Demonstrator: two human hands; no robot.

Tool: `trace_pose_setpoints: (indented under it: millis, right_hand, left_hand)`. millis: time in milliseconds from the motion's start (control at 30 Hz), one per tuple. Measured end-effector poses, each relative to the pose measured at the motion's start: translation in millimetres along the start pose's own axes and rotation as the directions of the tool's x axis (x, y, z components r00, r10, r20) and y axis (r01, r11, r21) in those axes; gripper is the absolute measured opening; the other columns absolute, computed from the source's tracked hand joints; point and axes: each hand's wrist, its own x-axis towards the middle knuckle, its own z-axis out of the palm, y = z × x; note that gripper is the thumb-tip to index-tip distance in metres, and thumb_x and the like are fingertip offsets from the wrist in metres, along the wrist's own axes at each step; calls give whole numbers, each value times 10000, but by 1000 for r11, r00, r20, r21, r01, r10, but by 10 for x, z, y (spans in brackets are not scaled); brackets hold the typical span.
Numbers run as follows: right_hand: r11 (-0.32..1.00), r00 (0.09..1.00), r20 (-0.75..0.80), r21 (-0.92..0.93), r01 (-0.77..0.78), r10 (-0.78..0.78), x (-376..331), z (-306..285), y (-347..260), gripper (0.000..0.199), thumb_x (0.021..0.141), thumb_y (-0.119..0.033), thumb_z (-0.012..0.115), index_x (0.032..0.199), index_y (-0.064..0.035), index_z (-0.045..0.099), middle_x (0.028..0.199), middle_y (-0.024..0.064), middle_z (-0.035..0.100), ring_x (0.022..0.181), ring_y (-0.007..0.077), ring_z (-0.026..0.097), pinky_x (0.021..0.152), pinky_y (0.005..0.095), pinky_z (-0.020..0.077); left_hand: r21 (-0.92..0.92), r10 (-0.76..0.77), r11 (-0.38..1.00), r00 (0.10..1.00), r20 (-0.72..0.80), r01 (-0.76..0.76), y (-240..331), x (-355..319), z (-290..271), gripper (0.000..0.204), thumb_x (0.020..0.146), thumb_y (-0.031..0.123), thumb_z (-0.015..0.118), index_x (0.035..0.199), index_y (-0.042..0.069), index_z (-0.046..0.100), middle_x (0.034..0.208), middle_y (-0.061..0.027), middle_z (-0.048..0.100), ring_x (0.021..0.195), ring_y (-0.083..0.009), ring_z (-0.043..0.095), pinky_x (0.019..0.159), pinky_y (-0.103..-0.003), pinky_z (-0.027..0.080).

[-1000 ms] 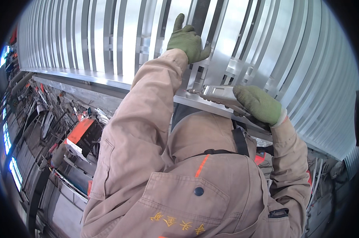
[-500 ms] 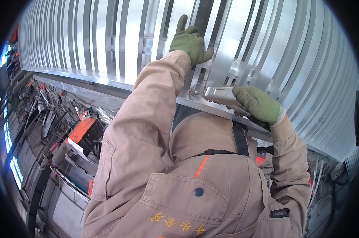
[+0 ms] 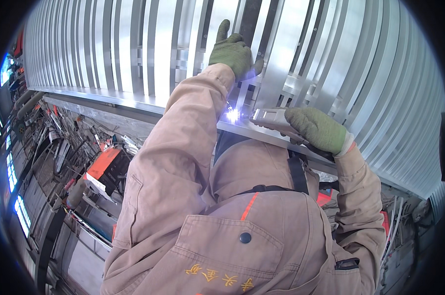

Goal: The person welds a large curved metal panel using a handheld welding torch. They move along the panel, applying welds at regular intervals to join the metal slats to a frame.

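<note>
My right hand (image 3: 316, 130), in a green glove, is wrapped round a silver-grey handheld welding gun (image 3: 271, 119) whose nozzle points left. A bright white-violet flare (image 3: 232, 114) burns just off the nozzle, at the near edge of a frame of metal slats (image 3: 164, 59). The glare hides the exact spot being worked. My left hand (image 3: 232, 55), gloved the same way, lies over the slats beyond the flare. Its index finger stretches forward and the thumb sticks out to the right; nothing shows in its grasp.
The slatted frame spans the whole far side, its near metal rail (image 3: 134, 98) running in front of me. On the floor to the left stand an orange-topped box (image 3: 103, 164) and heaps of scrap and rods (image 3: 55, 135). Thin pipes (image 3: 393, 223) lie at the lower right.
The welding gun's tip, dark half a second ago, now gives off a bright flare with sparks. Both hands have shifted very slightly left and otherwise hold their places.
</note>
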Motion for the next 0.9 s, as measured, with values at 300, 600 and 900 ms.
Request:
trace_pose_setpoints:
  millis: [300,600,900]
  right_hand:
    - [988,998,-54,-148,36,-45,-16,-28,145,714,1225,-592,485,1551,11,684,1443,219,783,1341,322,732,1156,412,535]
    - [998,998,-64,-59,-15,11,-105,-16,154,697,1218,-576,523,1530,24,690,1367,223,798,1264,281,735,1124,395,543]
    - [988,952,-265,-82,134,-151,-616,142,396,658,1215,-558,523,1534,-8,693,1100,147,782,1022,231,672,951,408,547]
  left_hand:
    - [17,-21,1000,999,27,21,23,20,-8,697,1134,631,499,899,127,918,1221,-56,863,1517,-182,585,1455,-577,-63]
    - [26,-31,999,1000,7,30,44,11,-15,695,1128,639,507,897,130,919,1248,-58,864,1530,-169,578,1458,-562,-60]
    - [-10,-50,999,998,-43,50,54,8,29,652,1076,629,573,893,110,921,1264,-88,864,1480,-195,630,1467,-550,20]
